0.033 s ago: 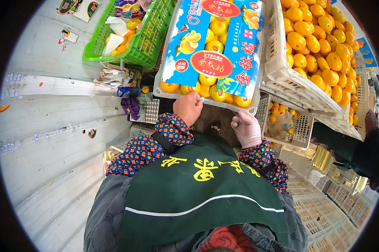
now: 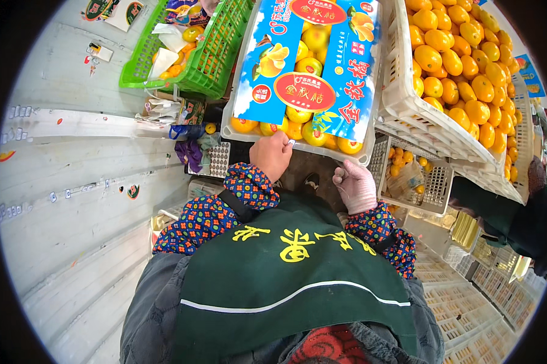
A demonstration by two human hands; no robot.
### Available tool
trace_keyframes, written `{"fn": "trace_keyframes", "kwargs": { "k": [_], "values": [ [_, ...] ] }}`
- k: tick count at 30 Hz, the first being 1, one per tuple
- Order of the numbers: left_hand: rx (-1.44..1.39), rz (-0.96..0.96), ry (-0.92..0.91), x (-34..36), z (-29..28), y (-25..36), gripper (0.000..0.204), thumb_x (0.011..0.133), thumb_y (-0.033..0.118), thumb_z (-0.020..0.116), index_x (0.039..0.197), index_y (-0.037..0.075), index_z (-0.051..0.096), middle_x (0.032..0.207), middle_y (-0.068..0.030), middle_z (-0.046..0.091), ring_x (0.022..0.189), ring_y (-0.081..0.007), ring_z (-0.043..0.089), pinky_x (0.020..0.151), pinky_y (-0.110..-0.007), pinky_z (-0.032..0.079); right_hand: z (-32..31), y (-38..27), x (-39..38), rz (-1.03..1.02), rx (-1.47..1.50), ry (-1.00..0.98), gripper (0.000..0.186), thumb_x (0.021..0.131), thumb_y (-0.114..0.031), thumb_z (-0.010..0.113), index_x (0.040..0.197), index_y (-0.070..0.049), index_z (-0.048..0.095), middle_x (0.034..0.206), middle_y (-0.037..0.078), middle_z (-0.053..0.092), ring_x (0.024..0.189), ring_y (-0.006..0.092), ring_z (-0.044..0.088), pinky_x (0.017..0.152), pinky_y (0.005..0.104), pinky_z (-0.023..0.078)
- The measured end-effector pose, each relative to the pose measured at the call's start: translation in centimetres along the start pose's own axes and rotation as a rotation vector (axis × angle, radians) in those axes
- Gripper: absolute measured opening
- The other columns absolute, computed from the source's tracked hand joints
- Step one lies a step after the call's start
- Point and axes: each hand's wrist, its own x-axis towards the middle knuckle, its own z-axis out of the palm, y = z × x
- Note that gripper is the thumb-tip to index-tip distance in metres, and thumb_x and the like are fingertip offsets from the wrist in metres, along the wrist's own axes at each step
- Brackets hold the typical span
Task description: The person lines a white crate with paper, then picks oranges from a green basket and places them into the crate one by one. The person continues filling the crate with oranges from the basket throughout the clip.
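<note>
Ahead of me a shallow whitish plastic crate holds yellow-orange citrus fruits, some with small red stickers. A blue printed sheet with red ovals and fruit pictures lies over them, fruit showing through its middle gap. My left hand, bare, is closed at the crate's near edge, with a small white bit beside its fingertips. Below the near right corner is my right hand in a pale glove, fingers curled together. What either hand grips, if anything, I cannot make out.
A white crate heaped with oranges stands at right, above a lower crate with fruit and plastic. At left is a green basket near a white wall. Another person's dark sleeve shows far right. Crates stand lower right.
</note>
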Motion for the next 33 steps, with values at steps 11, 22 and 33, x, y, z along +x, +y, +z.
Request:
{"fn": "trace_keyframes", "kwargs": {
  "k": [11,22,33],
  "values": [
    [0.344,0.038,0.072,-0.8,-0.7,2.2,0.027,0.090,0.028,0.069,0.103,0.009,0.056,0.070,-0.0142,0.066,0.067,-0.0381,0.066,0.058,-0.049,0.049,-0.8,-0.4,-0.5,0.069,0.000,-0.061,0.025,0.090,-0.010,0.070,0.111,-0.003,0.060,0.091,0.005,0.065,0.074,0.0172,0.064,0.062,0.0299,0.051],
    [0.453,0.430,-0.277,-0.4,-3.3,2.9,0.022,0.085,0.016,0.070,0.100,0.004,0.059,0.097,-0.0142,0.063,0.092,-0.0353,0.064,0.075,-0.047,0.051,-1.6,-1.3,-0.9,0.137,-0.010,-0.211,0.036,0.090,-0.015,0.070,0.121,-0.003,0.058,0.092,0.002,0.066,0.076,0.0169,0.066,0.065,0.0305,0.051],
    [0.093,0.680,0.105,26.7,-18.1,7.7,0.031,0.092,0.019,0.066,0.117,-0.001,0.065,0.098,-0.0173,0.071,0.088,-0.0258,0.070,0.078,-0.036,0.054,-1.5,1.2,-1.8,-0.158,0.058,-0.204,0.049,0.095,-0.019,0.062,0.135,0.006,0.049,0.130,0.017,0.061,0.119,0.0272,0.060,0.099,0.0387,0.050]
  ]
}}
